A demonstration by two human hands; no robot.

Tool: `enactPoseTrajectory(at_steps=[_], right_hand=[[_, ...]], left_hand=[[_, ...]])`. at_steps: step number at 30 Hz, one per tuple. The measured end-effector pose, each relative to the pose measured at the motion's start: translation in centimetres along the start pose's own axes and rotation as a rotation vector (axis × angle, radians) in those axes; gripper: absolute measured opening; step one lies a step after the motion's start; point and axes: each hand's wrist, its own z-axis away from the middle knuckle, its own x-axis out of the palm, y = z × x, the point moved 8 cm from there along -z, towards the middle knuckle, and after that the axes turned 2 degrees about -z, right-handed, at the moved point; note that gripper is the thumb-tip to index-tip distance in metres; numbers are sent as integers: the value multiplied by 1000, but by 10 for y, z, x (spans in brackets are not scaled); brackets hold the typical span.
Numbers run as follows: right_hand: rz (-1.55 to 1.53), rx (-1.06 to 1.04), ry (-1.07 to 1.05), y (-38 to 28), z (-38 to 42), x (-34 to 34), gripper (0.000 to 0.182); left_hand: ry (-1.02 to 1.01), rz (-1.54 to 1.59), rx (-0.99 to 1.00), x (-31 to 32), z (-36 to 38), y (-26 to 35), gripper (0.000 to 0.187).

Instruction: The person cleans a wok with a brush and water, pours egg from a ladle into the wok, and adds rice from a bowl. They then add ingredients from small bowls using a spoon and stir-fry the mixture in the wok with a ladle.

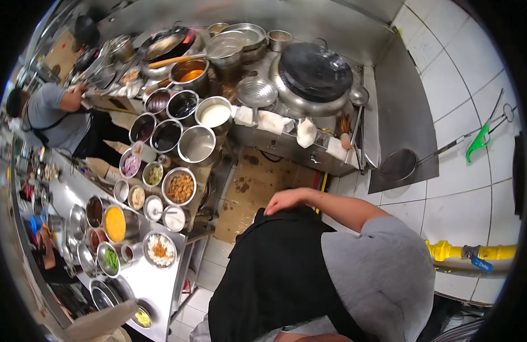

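Observation:
My right hand (286,200) is at the waist edge of my black apron (269,268), touching the black cloth. Its fingers are curled and close together, with the tips hidden, so I cannot make out what they hold, if anything. The bare forearm leads back to my grey sleeve. A strip of skin shows at the bottom edge of the view, but my left hand is not seen. Beyond my right hand, stained cardboard (258,188) lies on the floor in front of the stove.
A large black wok (315,71) sits on the stove beside a perforated skimmer (256,92). Pots and bowls of sauces and ingredients crowd the left counter, including a bowl of brown chunks (179,187). A strainer (398,165) hangs at right. Another person (64,111) stands far left.

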Motion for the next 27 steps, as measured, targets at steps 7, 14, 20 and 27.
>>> enactPoseTrajectory(at_steps=[7, 14, 20, 27], right_hand=[[421, 412, 1543, 178, 198, -226, 35], [411, 709, 1556, 265, 229, -292, 60], [-25, 500, 1685, 277, 232, -278, 76], [-869, 395, 1455, 264, 198, -187, 86]], left_hand=[[-8, -172, -86, -2, -1, 90, 26], [71, -221, -175, 26, -28, 173, 26], [192, -473, -193, -5, -45, 280, 25], [127, -321, 362, -20, -89, 580, 34]])
